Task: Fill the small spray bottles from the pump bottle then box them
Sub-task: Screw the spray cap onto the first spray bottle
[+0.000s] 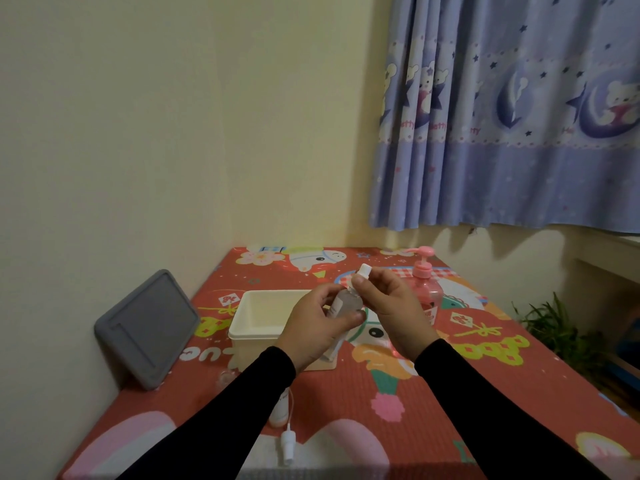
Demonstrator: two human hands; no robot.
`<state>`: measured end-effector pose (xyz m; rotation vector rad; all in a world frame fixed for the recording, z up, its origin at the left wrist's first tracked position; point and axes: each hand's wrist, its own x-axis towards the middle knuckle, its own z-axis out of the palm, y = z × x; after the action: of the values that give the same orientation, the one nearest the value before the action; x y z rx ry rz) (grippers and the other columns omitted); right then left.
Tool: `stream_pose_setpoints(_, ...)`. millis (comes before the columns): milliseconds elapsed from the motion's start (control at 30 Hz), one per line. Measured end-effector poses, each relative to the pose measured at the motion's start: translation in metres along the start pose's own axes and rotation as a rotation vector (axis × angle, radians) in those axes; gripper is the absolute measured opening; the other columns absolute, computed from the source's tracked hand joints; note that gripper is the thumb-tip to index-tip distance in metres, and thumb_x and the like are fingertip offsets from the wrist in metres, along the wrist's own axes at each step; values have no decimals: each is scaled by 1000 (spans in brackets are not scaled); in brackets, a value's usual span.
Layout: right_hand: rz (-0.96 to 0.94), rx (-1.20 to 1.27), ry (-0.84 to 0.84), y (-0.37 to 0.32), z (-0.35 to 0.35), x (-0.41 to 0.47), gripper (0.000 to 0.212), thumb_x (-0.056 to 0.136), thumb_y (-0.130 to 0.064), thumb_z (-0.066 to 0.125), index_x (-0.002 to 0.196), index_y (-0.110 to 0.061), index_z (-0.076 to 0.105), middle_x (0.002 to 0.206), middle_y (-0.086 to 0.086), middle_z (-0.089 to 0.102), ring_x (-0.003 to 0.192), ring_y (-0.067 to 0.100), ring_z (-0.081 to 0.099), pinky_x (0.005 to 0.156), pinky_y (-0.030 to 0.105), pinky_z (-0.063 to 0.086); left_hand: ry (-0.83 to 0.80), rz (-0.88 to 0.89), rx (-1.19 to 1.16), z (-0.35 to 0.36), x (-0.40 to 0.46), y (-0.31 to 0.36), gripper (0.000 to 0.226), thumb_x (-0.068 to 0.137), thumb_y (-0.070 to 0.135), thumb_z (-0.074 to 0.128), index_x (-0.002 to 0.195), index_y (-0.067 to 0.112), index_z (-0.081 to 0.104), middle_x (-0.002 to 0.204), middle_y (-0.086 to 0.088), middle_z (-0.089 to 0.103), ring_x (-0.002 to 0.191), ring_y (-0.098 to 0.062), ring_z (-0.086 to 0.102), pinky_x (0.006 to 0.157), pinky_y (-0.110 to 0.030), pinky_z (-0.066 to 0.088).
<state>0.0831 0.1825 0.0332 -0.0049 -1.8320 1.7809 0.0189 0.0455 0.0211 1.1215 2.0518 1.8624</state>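
Hands meet at the middle of the head view, over a red cartoon-printed table cover (363,403). The left hand (318,327) curls its fingers round one small clear spray bottle (344,301), tilted, its label too blurred to read. The right hand (388,303) pinches the bottle's white spray top (364,270) at the neck. One pink pump bottle (426,289) stands just right of the hands; its label is unreadable. One white box (256,320) sits open left of centre, behind the left hand. A second small bottle (280,408) lies at lower centre beside the left sleeve, with one loose spray head (288,441) below it. One grey lid (147,329) leans against the wall at left. The blue bear-print curtain (512,116), upper right, bears pink writing, "Betty" as far as it can be read.
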Motion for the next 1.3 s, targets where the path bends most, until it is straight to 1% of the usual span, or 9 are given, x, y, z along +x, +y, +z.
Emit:
stream_pose_setpoints(100, 7, 51, 25, -1, 3, 0, 30, 82, -33, 75, 91, -7, 62, 86, 11, 63, 86, 26, 63, 85, 47, 50, 8, 20, 26, 2, 0, 1, 30, 78, 27, 78, 105, 25, 64, 97, 4, 70, 90, -16, 67, 83, -39, 55)
stream_pose_setpoints(200, 71, 204, 15, -2, 6, 2, 43, 81, -25, 76, 108, 4, 59, 95, 18, 58, 91, 33, 62, 90, 51, 49, 4, 20, 29, 4, -1, 2, 31, 77, 29, 78, 104, 24, 64, 96, 3, 70, 90, -18, 67, 85, -43, 55)
stream_pose_setpoints(400, 119, 274, -7, -5, 11, 1, 13, 92, -16, 61, 99, -7, 66, 85, 8, 69, 79, 21, 68, 67, 29, 57, -20, 8, -21, 4, -2, 1, 35, 77, 31, 77, 109, 27, 63, 103, 3, 72, 96, -19, 68, 91, -46, 54)
stream_pose_setpoints(567, 176, 263, -23, -4, 6, 2, 26, 99, -17, 47, 113, -3, 64, 104, 12, 70, 99, 25, 65, 84, 34, 52, 5, -15, -18, 0, -2, -1, 31, 80, 26, 77, 108, 21, 64, 102, 1, 70, 95, -17, 66, 83, -33, 53)
stream_pose_setpoints(667, 144, 152, -24, -1, 3, 0, 21, 97, -11, 52, 108, 1, 65, 102, 12, 71, 94, 20, 67, 81, 27, 54, 16, -16, 1, -1, -2, -3, 30, 80, 25, 77, 107, 21, 64, 102, 1, 69, 95, -16, 66, 79, -28, 53)
stream_pose_setpoints(867, 124, 129, 33, 0, 7, -1, 32, 84, -26, 73, 100, -2, 58, 90, 16, 57, 86, 29, 59, 81, 40, 49, -19, -7, 33, 0, -3, -3, 28, 79, 31, 76, 103, 25, 64, 98, 3, 70, 92, -19, 66, 84, -41, 55)
stream_pose_setpoints(1067, 148, 215, 45, -4, 17, -1, 30, 86, -18, 71, 112, -4, 63, 97, 10, 68, 85, 25, 66, 65, 30, 56, -15, -4, 27, 4, -3, -3, 28, 77, 29, 77, 101, 20, 64, 95, 1, 71, 88, -20, 68, 83, -42, 55)
stream_pose_setpoints(1200, 200, 312, 33, 0, 14, 0, 23, 96, -22, 56, 110, -6, 64, 102, 8, 73, 92, 22, 69, 82, 38, 55, -11, -9, 44, 0, -3, -5, 28, 78, 31, 77, 101, 21, 65, 96, 1, 70, 92, -17, 66, 82, -36, 53)
stream_pose_setpoints(1300, 212, 309, 4, 1, 10, 0, 21, 100, -13, 46, 111, -9, 63, 106, 8, 72, 94, 18, 69, 73, 28, 54, 13, -6, 59, -3, -2, -4, 25, 79, 26, 77, 100, 20, 65, 95, 4, 70, 90, -9, 63, 78, -26, 49)
